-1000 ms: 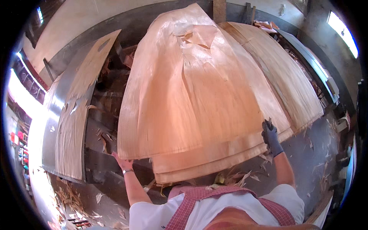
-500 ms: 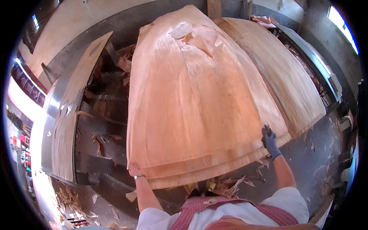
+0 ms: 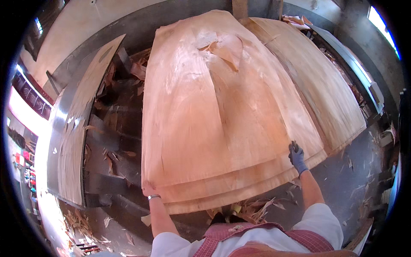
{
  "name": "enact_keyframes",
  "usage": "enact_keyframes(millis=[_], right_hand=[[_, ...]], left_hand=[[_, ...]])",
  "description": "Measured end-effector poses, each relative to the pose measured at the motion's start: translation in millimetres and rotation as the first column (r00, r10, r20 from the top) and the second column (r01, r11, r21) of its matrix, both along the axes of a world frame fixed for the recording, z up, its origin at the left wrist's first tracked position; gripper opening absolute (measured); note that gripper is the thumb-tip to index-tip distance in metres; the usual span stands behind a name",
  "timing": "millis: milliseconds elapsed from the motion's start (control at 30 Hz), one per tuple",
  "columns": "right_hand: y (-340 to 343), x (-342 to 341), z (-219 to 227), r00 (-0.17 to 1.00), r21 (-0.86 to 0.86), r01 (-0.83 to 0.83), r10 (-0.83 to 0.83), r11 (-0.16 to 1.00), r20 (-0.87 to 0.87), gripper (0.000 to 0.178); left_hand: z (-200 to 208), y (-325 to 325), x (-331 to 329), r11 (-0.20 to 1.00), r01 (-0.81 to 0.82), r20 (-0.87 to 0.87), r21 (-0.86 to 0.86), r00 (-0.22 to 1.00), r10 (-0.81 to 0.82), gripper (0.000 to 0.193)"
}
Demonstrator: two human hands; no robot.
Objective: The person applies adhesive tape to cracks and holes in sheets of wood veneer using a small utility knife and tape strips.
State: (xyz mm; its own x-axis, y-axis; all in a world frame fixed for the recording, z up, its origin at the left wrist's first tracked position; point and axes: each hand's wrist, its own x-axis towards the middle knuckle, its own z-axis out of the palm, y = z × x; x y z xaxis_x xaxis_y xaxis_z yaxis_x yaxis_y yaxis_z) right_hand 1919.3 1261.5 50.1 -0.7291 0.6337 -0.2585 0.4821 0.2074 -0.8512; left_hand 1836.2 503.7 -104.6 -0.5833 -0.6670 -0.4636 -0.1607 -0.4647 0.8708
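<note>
Grip by left hand (image 3: 150,189) on veneer sheet (image 3: 192,124) corner — gloved right hand (image 3: 296,156) opposite

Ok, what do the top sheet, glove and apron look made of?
Top veneer sheet: apparently thin bare wood, slight sheen, given streaky grain and a torn flap. Grey glove: probably knit, possibly coated, since its tips look darker. Checked apron: likely matte woven cloth, from its soft folds.

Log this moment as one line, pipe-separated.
left hand: bare, at top wood sheet, near left corner | right hand: gloved, by its near right corner | torn piece: toward sheet's far end | scraps: on floor
</note>
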Motion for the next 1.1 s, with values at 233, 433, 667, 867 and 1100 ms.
enact_keyframes(millis=[233,433,667,867,1100], right_hand=[[22,98,-44,0.993,0.112,0.116,-0.116,0.987,-0.004,0.049],[47,85,-40,0.991,0.289,0.032,-0.069,0.957,0.119,0.049],[124,82,-99,0.992,0.638,-0.114,0.058,0.761,0.109,0.046],[108,76,-105,0.966,0.396,-0.103,-0.003,0.913,0.257,0.042],[131,81,-147,0.982,0.499,-0.19,0.155,0.846,0.111,0.047]], left_hand=[[1,59,47,0.967,-0.241,0.159,0.079,0.961,0.226,0.014],[-9,72,61,0.941,-0.316,0.076,0.121,0.948,0.308,0.021],[-46,83,63,0.952,-0.253,0.048,0.17,0.967,0.248,0.029],[-40,86,75,0.965,-0.238,0.054,0.111,0.971,0.233,0.04],[-62,88,84,0.984,-0.094,-0.018,0.149,0.995,0.097,0.052]])
